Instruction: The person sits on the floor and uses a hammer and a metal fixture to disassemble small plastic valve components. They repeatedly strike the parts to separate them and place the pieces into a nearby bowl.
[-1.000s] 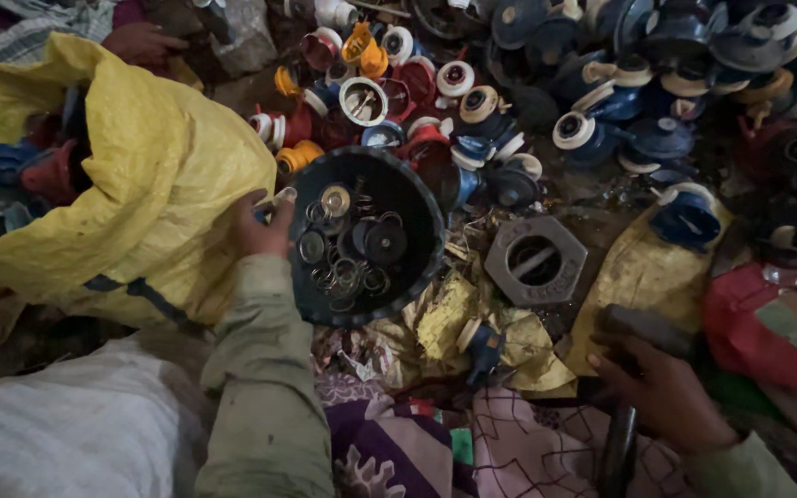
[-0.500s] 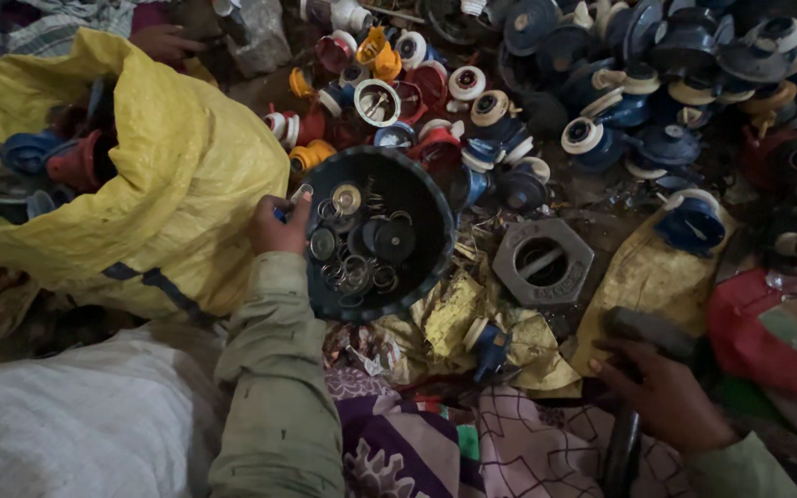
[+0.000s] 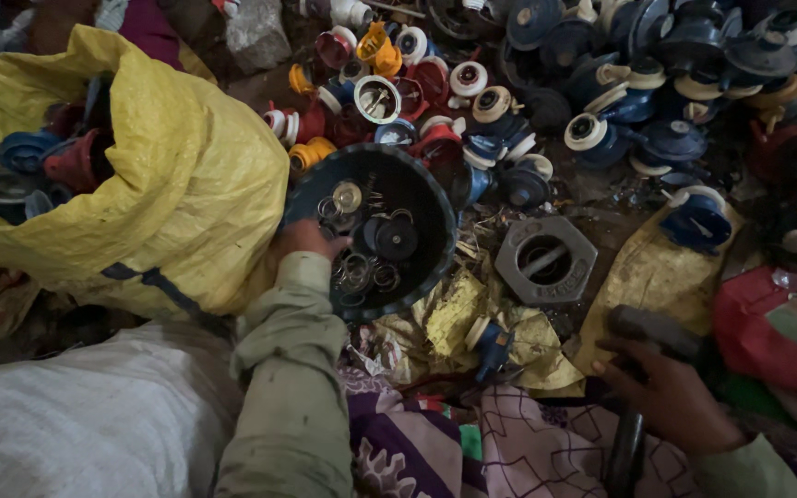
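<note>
My left hand (image 3: 311, 238) grips the rim of the round dark bowl (image 3: 422, 198), holding metal rings and caps. Right of the bowl, my right hand (image 3: 671, 392) is seemingly closed on a hammer (image 3: 643, 364).

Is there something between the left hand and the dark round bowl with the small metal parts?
Nothing visible. The left hand already rests on the near rim of the dark bowl, beside the metal rings inside it.

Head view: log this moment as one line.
left hand: grips rim of round dark plastic bowl holding metal rings | right hand: rests on grey hammer head | left: yellow woven sack
</note>
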